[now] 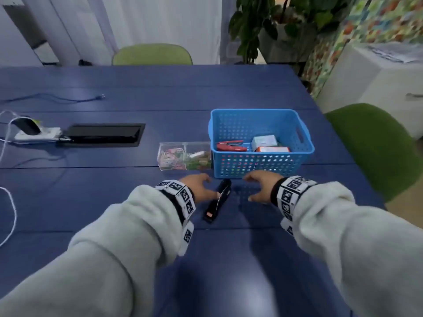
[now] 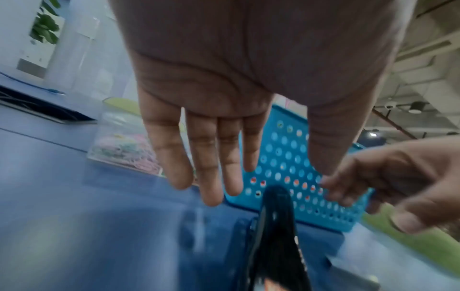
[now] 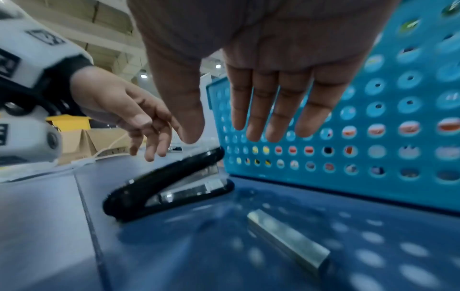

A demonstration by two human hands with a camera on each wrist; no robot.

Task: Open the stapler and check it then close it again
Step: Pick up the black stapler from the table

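Grey-sleeved, the left hand (image 1: 198, 187) hovers with fingers spread, holding nothing, just left of the black stapler (image 1: 218, 199) lying shut on the table (image 1: 91, 202). Right of the stapler, the right hand (image 1: 259, 188) hangs loose and empty, apparently poised to grasp it from both sides.

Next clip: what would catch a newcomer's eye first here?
Probably the two open hands, left hand and right hand, hovering either side of the black stapler on the blue table. Just behind stands a bright blue basket, and a strip of staples lies beside the stapler.
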